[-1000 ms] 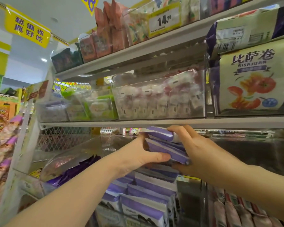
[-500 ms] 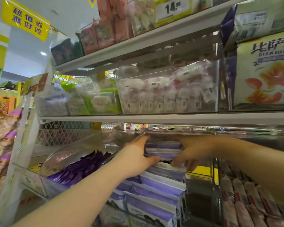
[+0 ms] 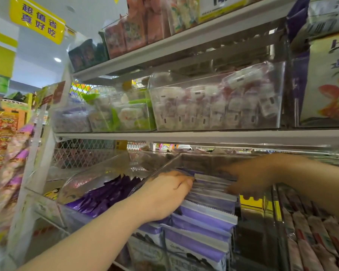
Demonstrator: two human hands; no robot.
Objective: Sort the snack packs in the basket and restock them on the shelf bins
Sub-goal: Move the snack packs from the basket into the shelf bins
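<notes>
Both hands are in the clear bin (image 3: 160, 170) under the upper shelf (image 3: 204, 136), one at each end of a small bundle of packs (image 3: 211, 185). The bundle lies flat with its long axis left to right, between the hands, on top of the row (image 3: 202, 227) already in the bin.

The left hand (image 3: 164, 194) is at the bundle's left end, fingers curled onto it, gripping. The right hand (image 3: 250, 177) is at the right end, thumb above and fingers lower, but it is blurred, so I cannot tell whether it is clamped or just steadying. The left hand is nearer the viewer and the right reaches deeper.

Likely next: let go and draw the hands outward along that axis. Headroom under the shelf looks tight.

- **Packs:** flat rectangular film pouches, lilac with pale crimped end seals. Probably slippery, overlapping like shingles.
- **Bin:** hard, glossy plastic with a slanted side wall.
- **Neighbours:** dark purple sachets (image 3: 104, 196) to the left, pinkish sticks (image 3: 309, 237) to the right.
- **Basket:** not in view.
</notes>
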